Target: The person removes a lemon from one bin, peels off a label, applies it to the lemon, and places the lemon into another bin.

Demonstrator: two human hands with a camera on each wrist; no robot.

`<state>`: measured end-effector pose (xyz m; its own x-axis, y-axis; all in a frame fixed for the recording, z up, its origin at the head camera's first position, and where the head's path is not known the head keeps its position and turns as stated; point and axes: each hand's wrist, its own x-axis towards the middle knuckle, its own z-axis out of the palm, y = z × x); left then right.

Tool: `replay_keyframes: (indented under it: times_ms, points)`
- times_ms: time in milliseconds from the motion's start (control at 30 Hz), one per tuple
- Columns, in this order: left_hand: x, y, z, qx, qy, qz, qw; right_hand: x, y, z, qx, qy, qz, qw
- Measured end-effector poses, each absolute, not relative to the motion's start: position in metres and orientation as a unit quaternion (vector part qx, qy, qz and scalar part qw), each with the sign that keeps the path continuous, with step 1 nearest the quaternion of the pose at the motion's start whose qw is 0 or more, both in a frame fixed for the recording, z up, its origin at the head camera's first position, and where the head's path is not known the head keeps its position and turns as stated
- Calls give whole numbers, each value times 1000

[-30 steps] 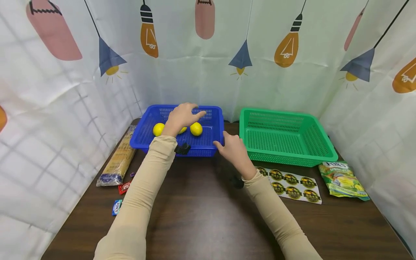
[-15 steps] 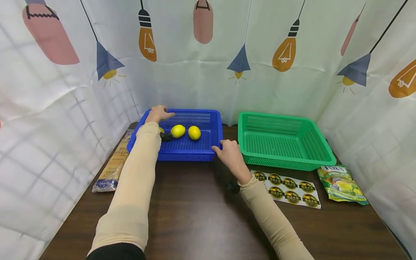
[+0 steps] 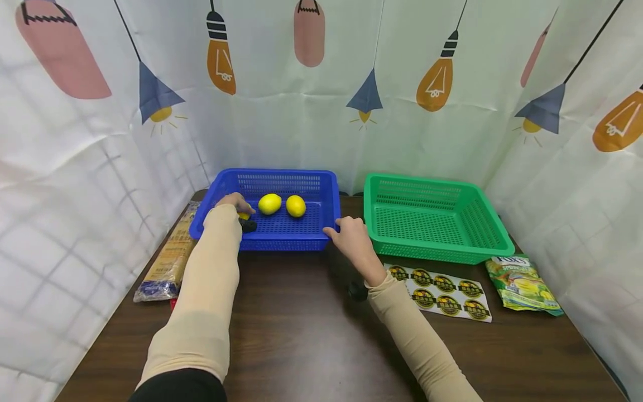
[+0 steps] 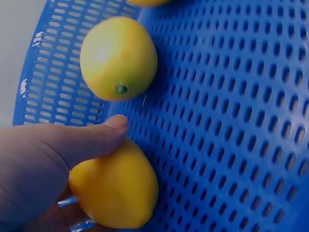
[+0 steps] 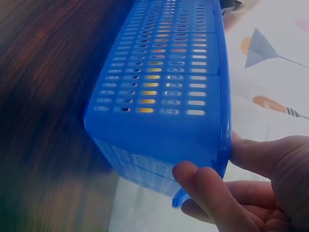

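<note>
A blue basket (image 3: 281, 237) stands on the dark wooden table. Two lemons (image 3: 269, 204) (image 3: 296, 206) lie loose in it. My left hand (image 3: 235, 203) is inside the basket at its left end, gripping a third lemon (image 4: 116, 189) with the thumb (image 4: 91, 140) curled over it; a loose lemon (image 4: 118, 58) lies just beyond. My right hand (image 3: 351, 237) holds the basket's near right corner (image 5: 207, 140), thumb on the rim and fingers under it.
An empty green basket (image 3: 437, 245) stands to the right of the blue one. A sticker sheet (image 3: 442, 290) and a green snack bag (image 3: 522, 282) lie near it. A long packet (image 3: 168, 262) lies left of the blue basket. Curtains enclose the table.
My left hand has moved from the basket's far rim down to its left end and closed round a lemon. My right hand has come to grip the basket's corner.
</note>
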<state>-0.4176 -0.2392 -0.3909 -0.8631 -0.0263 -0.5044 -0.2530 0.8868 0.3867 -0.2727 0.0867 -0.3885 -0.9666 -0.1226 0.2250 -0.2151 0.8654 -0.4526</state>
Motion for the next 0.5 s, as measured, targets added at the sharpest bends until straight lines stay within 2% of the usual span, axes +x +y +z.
replay_keyframes:
  times_ms: [167, 300, 400, 500]
  points:
    - [-421, -231, -394, -103, 930, 232, 268, -272, 90, -392, 77, -960, 248, 109]
    - [-414, -243, -380, -129, 927, 223, 272, -275, 83, -393, 113, -956, 241, 125]
    - [-408, -251, -357, -98, 943, 218, 234, -273, 81, -390, 148, -952, 228, 137]
    - [-405, -242, -328, -40, 956, 243, 160, -260, 95, -382, 157, -952, 214, 156]
